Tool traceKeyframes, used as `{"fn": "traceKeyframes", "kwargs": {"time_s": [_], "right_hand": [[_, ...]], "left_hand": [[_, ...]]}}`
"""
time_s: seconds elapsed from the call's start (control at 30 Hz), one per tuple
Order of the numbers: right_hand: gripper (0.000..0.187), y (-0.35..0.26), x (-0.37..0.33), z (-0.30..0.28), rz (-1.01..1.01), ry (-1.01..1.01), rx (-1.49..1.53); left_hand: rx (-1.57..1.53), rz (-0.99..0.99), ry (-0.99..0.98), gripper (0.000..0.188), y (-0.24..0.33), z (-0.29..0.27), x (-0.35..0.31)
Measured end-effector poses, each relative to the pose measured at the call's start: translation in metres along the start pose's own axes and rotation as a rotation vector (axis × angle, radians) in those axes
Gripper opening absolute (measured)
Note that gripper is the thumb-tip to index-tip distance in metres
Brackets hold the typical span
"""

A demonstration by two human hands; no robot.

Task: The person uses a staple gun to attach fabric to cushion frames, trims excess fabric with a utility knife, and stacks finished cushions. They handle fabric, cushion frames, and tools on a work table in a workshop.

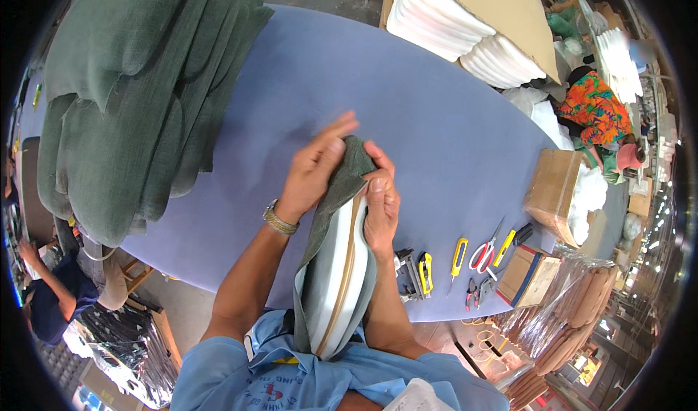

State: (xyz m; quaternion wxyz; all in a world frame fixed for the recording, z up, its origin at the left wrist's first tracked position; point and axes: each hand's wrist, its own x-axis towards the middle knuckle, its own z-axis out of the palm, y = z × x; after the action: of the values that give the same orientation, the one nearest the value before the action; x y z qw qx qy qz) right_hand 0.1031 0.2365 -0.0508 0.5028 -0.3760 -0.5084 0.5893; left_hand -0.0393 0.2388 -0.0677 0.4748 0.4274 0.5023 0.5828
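Observation:
A long padded panel stands on edge against my shirt and points away from me. Its white foam (333, 273) lies on both sides of a thin brown board edge (345, 287). Dark green fabric (354, 158) wraps the far end and hangs down both sides. My right hand (380, 211) is closed on the fabric at the right of that end, thumb on the near edge. My left hand (314, 171), with a watch at the wrist, lies along the left side of the cover. Its fingers are stretched out, their tips blurred by motion.
A high pile of green fabric covers (145, 113) fills the table's left. On the right lie a staple gun (408, 274), yellow-handled tools (459, 257) and red-handled scissors (483, 255). Beyond are a carton (554, 193) and stacked white foam (440, 26). Other people work at both sides.

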Motion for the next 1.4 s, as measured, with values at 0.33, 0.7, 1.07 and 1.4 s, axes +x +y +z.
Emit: {"fn": "traceKeyframes", "kwargs": {"time_s": [0.33,0.7,1.07,1.4], "right_hand": [[0.037,0.009,-0.005,-0.002,-0.010,0.066,0.063],[0.025,-0.001,-0.014,-0.026,-0.032,0.128,-0.050],[0.063,-0.005,-0.223,-0.154,0.482,-0.082,-1.149],[0.065,-0.021,-0.185,-0.161,0.665,0.027,-0.883]], "left_hand": [[0.263,0.045,-0.147,0.048,0.001,0.015,0.001],[0.301,0.005,-0.111,0.050,0.021,0.033,0.000],[0.303,0.034,-0.114,0.070,0.014,0.052,-0.006],[0.273,0.042,-0.203,0.072,0.014,0.040,-0.001]]}}
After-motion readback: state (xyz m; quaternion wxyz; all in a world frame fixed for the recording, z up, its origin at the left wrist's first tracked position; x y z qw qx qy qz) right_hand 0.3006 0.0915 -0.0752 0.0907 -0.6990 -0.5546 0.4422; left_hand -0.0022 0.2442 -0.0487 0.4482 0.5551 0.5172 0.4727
